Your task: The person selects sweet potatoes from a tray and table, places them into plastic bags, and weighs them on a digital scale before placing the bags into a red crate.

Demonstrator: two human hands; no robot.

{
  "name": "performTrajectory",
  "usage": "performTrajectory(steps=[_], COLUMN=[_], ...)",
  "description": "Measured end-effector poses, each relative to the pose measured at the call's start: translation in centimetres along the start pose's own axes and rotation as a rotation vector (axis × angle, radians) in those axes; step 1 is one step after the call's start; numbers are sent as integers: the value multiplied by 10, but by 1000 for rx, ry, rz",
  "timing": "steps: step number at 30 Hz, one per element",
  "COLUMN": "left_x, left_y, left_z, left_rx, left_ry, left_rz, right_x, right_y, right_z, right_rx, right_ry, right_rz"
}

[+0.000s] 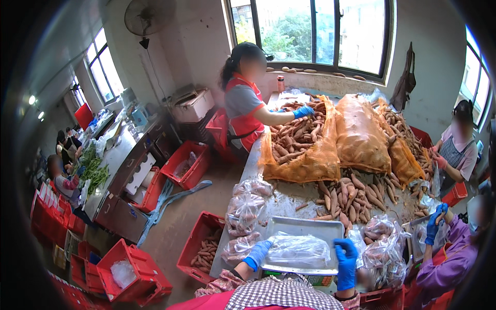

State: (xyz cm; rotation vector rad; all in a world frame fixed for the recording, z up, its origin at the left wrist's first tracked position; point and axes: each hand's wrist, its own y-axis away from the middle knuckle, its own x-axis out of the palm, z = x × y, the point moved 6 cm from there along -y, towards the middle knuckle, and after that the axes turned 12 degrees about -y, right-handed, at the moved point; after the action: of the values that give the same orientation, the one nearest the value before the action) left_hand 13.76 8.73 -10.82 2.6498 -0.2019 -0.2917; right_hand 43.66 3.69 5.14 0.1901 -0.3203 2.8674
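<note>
In front of me, a shallow metal tray (304,222) sits on a scale (323,279), of which a green panel edge shows. A flattened clear plastic bag (298,248) lies in the tray. My left hand (258,254), in a blue glove, is at the tray's left side with its fingertips at the bag's left end; whether they grip it is unclear. At the tray's right rim, my blue-gloved right hand (346,260) is raised with bent fingers. Nothing clearly shows in it. Loose sweet potatoes (348,197) are heaped just behind the tray.
Filled clear bags of sweet potatoes (246,209) line the left table edge; more filled bags (381,248) stand right. Orange mesh sacks (306,166) cover the back. A red crate (193,248) of sweet potatoes stands lower left. Co-workers are across the table and at right.
</note>
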Motion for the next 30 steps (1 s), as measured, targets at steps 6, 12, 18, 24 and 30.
performTrajectory(steps=[6,12,18,24,30], left_x=[18,13,-6,-9,-41], left_y=[-35,-24,-31,-14,-3], left_z=[31,11,50,1,-19], left_rx=[73,105,15,87,184], left_ry=[-398,-177,179,361,95], left_rz=[16,-33,-137,-150,-141], right_x=[92,102,97,97,97], right_y=[14,2,10,7,8], right_z=[-90,-162,-170,-156,-162], right_rx=[33,28,7,62,35], right_ry=[537,974,938,938,933], right_rz=[622,659,659,668,652])
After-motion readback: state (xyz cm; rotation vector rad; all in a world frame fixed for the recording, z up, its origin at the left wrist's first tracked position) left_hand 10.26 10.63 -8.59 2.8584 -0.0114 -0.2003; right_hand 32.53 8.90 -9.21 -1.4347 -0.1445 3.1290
